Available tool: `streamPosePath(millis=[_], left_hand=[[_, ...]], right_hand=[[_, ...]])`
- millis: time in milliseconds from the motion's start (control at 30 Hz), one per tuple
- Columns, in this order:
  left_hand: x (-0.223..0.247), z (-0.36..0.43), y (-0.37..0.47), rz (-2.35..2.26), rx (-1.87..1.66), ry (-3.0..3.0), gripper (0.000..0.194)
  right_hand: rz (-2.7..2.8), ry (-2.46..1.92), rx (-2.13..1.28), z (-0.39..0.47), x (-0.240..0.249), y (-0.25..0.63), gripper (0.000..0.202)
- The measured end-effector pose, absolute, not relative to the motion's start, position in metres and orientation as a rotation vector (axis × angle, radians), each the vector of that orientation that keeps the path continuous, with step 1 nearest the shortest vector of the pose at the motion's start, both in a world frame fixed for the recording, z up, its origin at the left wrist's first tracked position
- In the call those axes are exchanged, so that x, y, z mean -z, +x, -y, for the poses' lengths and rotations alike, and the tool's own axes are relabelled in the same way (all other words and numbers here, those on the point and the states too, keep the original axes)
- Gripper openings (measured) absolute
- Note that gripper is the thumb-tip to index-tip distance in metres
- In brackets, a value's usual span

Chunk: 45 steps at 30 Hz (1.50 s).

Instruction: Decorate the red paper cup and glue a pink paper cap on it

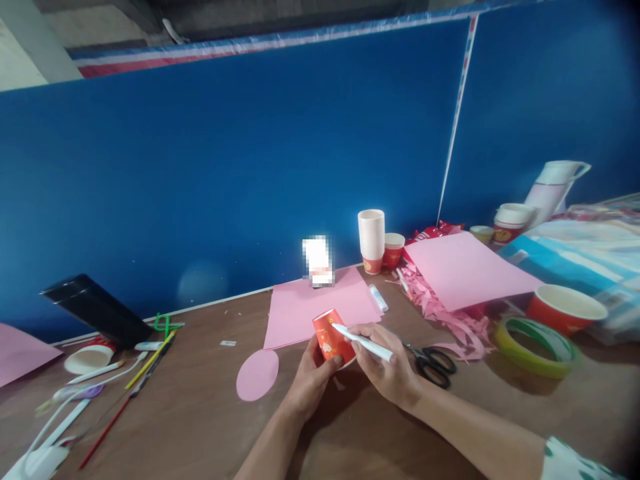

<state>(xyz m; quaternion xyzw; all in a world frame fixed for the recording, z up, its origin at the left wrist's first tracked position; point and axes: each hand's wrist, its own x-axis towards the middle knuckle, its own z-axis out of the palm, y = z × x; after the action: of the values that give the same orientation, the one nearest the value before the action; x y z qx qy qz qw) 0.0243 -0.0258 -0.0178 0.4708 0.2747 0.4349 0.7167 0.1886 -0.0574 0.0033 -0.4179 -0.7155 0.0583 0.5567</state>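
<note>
A red paper cup (pixel 327 339) with small yellow and white prints is tilted in my left hand (pixel 311 381), the thumb across its lower side. My right hand (pixel 384 370) grips a white pen (pixel 369 344), its tip touching or very near the upper part of the cup. Beneath and behind the cup lie pink paper sheets (pixel 295 313). A pink paper oval (pixel 257 375) rests on the brown table left of my left hand. Black-handled scissors (pixel 436 365) lie just right of my right hand.
At the back stand stacked paper cups (pixel 371 237). On the right are a pink sheet (pixel 467 270), shredded pink paper, a green-yellow tape roll (pixel 535 350), a large cup (pixel 565 310) and a white jug (pixel 547 190). Brushes, a cable and a black container (pixel 100 310) occupy the left.
</note>
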Motion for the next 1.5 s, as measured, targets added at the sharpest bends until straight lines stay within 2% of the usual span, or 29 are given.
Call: streamPosePath(millis=[467,667,1033,1500], left_hand=[[0.0117,0.0267,0.0257,-0.643,-0.953,1.010,0.056],[0.0155,0.0260,0.0257,-0.614,-0.964,1.023,0.047],[0.0118,0.0264,0.0253,-0.623,-0.959,0.966,0.061],[0.0119,0.0260,0.0248,-0.605,-0.960,0.950,0.059]], right_hand=[[1.683,-0.991,-0.140,0.0593,-0.0087,0.1879,0.014],[1.715,-0.969,-0.155,0.0592,-0.0064,0.1878,0.014],[1.699,-0.948,-0.113,0.0577,-0.0048,0.1884,0.015],[1.684,-0.991,-0.152,0.0569,-0.0045,0.1891,0.015]])
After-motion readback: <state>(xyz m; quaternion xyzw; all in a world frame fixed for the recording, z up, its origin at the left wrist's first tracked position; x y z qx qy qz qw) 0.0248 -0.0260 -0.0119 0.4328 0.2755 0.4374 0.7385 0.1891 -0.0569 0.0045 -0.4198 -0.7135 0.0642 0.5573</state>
